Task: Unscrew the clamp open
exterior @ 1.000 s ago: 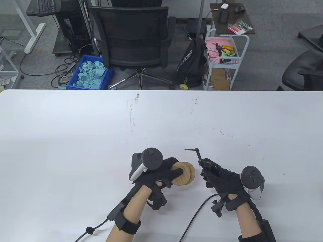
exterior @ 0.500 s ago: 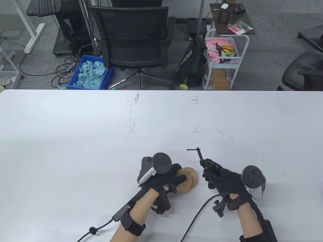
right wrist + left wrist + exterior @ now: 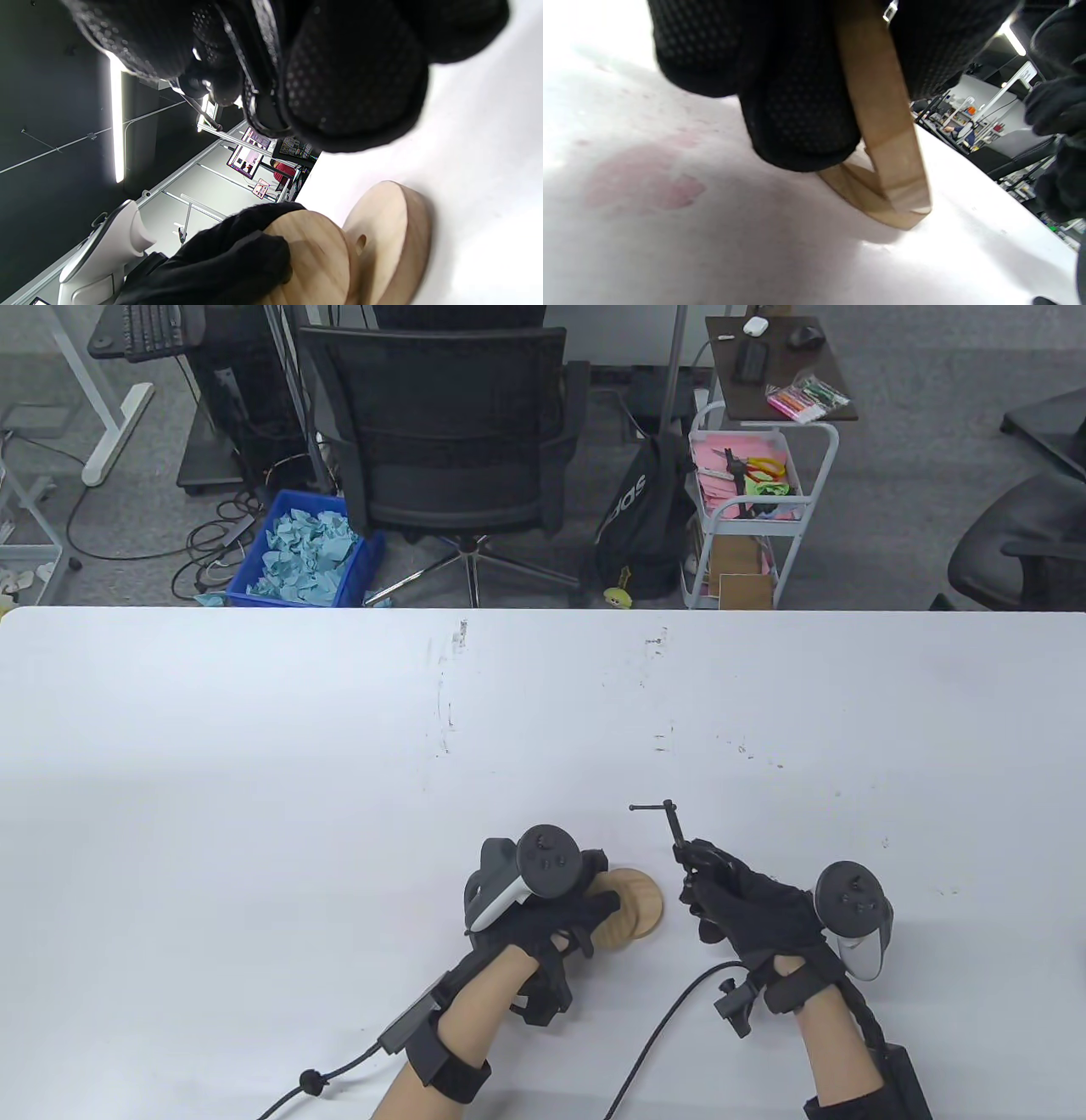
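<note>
My right hand (image 3: 701, 885) grips a small black clamp (image 3: 689, 858) above the table. Its screw and T-handle (image 3: 664, 812) stick up and away from me. In the right wrist view the clamp (image 3: 254, 97) sits between my gloved fingers (image 3: 356, 76). My left hand (image 3: 604, 906) holds a round wooden disc (image 3: 614, 933) tilted, with its lower edge down on a second disc (image 3: 645, 897) that lies on the white table (image 3: 339, 780). The left wrist view shows the held disc (image 3: 878, 106) between my fingers (image 3: 797, 106), above the flat disc (image 3: 865, 199). The clamp is apart from both discs.
Cables (image 3: 653, 1044) run from both wrists across the table's near edge. Beyond the far edge stand an office chair (image 3: 441, 432), a blue bin (image 3: 305, 551) and a white cart (image 3: 747, 500).
My left hand has moved right and lowered the discs; one now lies flat on the table. My right hand with the clamp has barely moved.
</note>
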Demonstrator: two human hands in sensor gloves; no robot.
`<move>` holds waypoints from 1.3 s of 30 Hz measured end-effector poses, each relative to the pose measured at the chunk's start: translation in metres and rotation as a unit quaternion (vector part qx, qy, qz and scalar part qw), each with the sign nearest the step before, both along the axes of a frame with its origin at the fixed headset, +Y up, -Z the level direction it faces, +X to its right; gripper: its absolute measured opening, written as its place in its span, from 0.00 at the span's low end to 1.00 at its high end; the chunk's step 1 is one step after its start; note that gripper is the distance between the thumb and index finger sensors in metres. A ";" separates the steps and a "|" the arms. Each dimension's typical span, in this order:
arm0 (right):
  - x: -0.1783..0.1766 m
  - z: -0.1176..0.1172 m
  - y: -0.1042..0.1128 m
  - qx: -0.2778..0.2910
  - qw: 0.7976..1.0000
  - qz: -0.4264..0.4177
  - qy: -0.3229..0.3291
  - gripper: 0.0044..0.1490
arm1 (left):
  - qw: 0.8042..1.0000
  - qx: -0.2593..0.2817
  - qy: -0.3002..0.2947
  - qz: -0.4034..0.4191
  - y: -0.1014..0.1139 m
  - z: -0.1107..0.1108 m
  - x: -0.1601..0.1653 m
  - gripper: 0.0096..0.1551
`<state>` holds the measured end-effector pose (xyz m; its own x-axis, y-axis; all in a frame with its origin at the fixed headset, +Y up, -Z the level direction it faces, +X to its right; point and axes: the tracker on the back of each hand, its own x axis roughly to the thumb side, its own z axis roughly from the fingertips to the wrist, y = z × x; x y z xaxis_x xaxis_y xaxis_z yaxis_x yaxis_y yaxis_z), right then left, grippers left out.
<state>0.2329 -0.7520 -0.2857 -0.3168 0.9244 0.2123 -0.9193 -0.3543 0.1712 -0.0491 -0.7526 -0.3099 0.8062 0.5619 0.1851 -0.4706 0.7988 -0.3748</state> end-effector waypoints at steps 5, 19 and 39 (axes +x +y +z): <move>0.001 0.000 0.000 -0.003 1.000 -0.001 0.000 0.35 | 0.993 0.001 0.012 0.121 0.015 -0.002 -0.012 0.36; 0.003 -0.001 0.001 -0.009 1.000 0.010 0.006 0.35 | 0.994 -0.008 0.082 0.071 0.007 -0.014 -0.086 0.36; 0.006 -0.001 0.001 0.001 1.000 -0.001 -0.011 0.35 | 0.982 0.069 0.056 -0.167 -0.007 -0.008 -0.054 0.39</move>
<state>0.2386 -0.7510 -0.2864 -0.3195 0.9249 0.2062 -0.9236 -0.3525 0.1503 -0.1036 -0.7592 -0.3177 0.9609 0.2380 0.1414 -0.2053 0.9553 -0.2127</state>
